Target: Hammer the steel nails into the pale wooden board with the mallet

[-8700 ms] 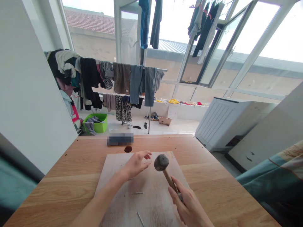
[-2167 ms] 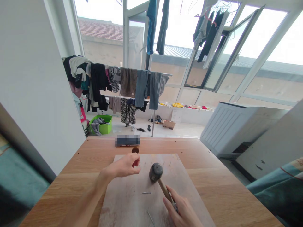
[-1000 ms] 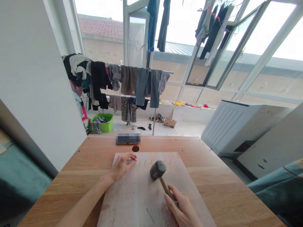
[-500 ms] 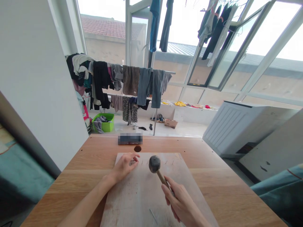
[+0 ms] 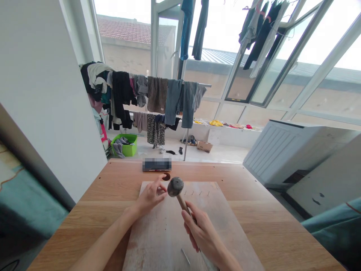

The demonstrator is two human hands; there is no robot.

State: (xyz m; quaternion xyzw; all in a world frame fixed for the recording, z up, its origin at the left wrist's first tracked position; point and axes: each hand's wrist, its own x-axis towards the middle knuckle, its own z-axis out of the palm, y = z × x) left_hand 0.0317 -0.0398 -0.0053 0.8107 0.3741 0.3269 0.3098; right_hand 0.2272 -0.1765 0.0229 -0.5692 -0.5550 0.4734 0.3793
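My right hand (image 5: 201, 227) is wrapped round the handle of a mallet (image 5: 175, 187) with a dark rounded head. The mallet's head is raised over the far part of a pale wooden board (image 5: 158, 241), close to the fingertips of my left hand (image 5: 150, 196). That hand rests at the board's far left, thumb and forefinger brought together and the other fingers raised. Whatever is in this pinch is too small to make out. To the right of the mallet's head, several thin nails (image 5: 200, 193) stand upright in a row. One loose nail (image 5: 185, 256) lies near the board's close edge.
The board lies on a wooden table (image 5: 270, 222) with a round hole (image 5: 167, 176) near its far edge. A dark box (image 5: 156, 165), partly blurred, sits behind the hole. Beyond are a drying rack with clothes (image 5: 158, 96), a green basket (image 5: 130, 150) and a white ribbed appliance (image 5: 270, 150).
My right hand has moved left with the mallet, bringing its head nearer my left fingertips. My left hand's upper fingers have lifted. The view has shifted slightly.
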